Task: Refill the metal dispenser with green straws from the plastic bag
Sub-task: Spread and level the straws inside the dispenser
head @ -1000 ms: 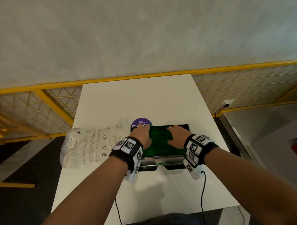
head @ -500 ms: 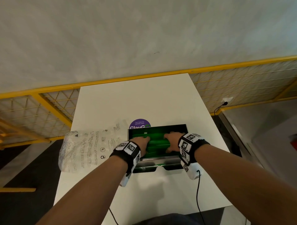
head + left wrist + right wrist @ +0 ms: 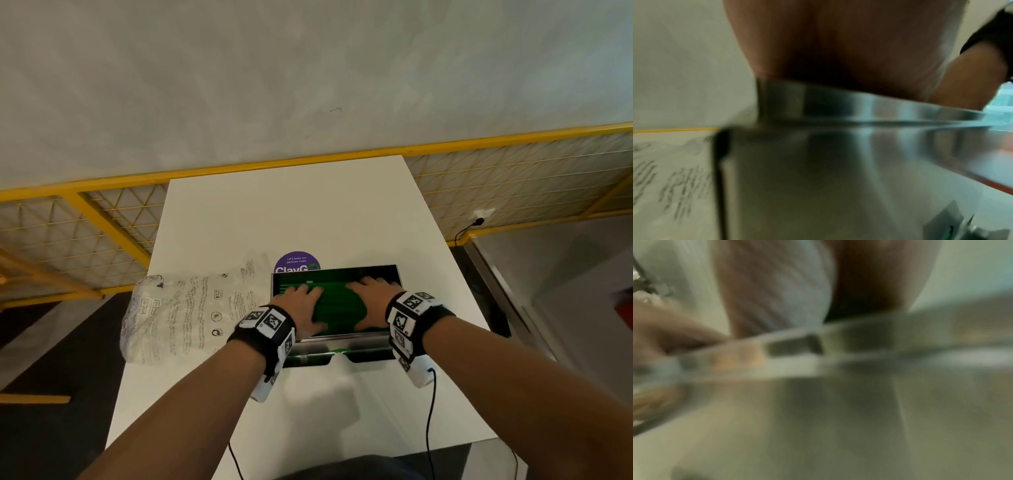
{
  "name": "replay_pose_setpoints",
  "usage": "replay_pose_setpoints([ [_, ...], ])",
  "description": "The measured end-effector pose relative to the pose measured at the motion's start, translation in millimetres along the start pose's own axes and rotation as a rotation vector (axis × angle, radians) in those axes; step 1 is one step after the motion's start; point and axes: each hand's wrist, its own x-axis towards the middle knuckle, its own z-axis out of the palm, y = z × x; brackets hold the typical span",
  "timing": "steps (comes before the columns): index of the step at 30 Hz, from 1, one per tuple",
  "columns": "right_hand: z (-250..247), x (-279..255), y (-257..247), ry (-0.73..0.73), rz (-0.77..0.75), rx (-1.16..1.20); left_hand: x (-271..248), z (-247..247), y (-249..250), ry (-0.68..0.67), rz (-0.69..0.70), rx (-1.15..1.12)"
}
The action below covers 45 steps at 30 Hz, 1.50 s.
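Plastic bag (image 3: 191, 308) flat on tabletop (image 3: 291, 205), left of dispenser (image 3: 394, 274); looks emptied, limp, slippery. Left hand (image 3: 301, 310) flat, fingers spread, pressing straws (image 3: 337, 308) inside dispenser. Right hand (image 3: 371, 305) likewise, gripping nothing. Straws light, smooth, roll easily; gather as bundle mid-length.

We see a white tabletop (image 3: 308, 212). On it stands the dispenser (image 3: 337, 346) near the front edge, the bag (image 3: 191, 308) lies flat just to its left, overhanging the side, and a purple sticker (image 3: 297, 262) shows just behind the dispenser.
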Motion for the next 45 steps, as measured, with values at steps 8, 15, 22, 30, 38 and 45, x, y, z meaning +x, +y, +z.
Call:
replay_pose_setpoints([
  [8,3.7,-1.5,-2.0,0.124,0.035,-0.009,2.4,-2.6,-3.5,-0.005,-0.012,0.071],
  [15,-24.3,-32.7,5.9,0.212,-0.06,0.231,-24.1,-23.9,-11.5,0.201,0.07,-0.186],
  [22,-10.2,-39.3,-9.5,-0.22,-0.004,0.13,-34.4,-23.1,10.0,-0.297,0.046,-0.178],
  [30,-10.1,-35.4,-12.5,-0.201,-0.019,0.165,-28.4,-22.3,10.0,-0.246,0.032,-0.141],
  [38,-6.9,-37.2,-13.1,-0.196,-0.022,0.148,-33.2,-22.4,14.5,-0.274,0.0,-0.105],
  [45,-14.2,-18.8,-9.6,0.132,-0.052,0.003,-19.4,-32.5,10.3,0.051,0.071,-0.068],
])
